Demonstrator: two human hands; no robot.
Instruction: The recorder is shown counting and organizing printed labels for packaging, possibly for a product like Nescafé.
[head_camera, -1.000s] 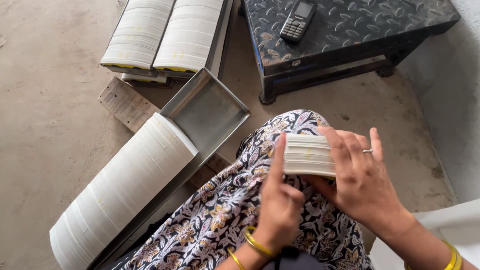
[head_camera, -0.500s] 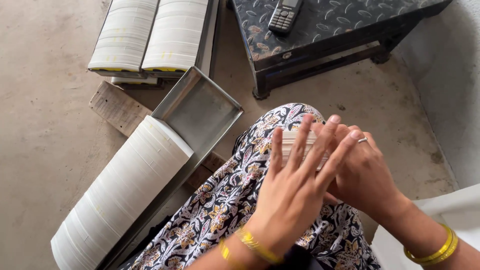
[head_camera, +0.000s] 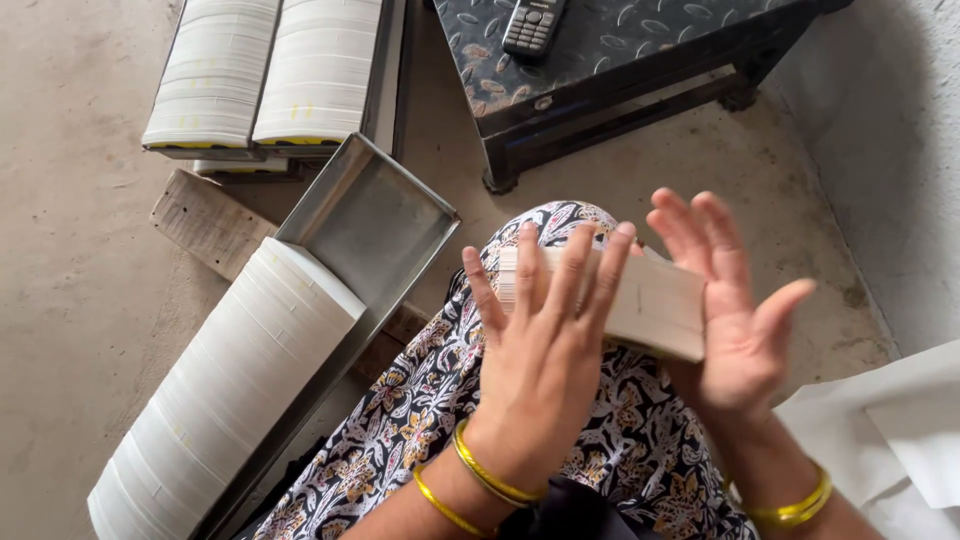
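Note:
A thick stack of white paper cards lies across my lap, over the flower-patterned cloth. My left hand presses flat on the stack's near face, fingers spread and pointing up. My right hand stands at the stack's right end with its palm open and fingers apart, touching or just off the end. Both wrists carry yellow bangles.
To my left a long metal tray holds a row of white cards, on a wooden plank. Two more card rows lie beyond. A black metal stand bears a phone. White sheets and a wall are on the right.
My left hand went from gripping the stack's end to lying flat on its face. My right hand let go and opened at the right end. The view has shifted slightly.

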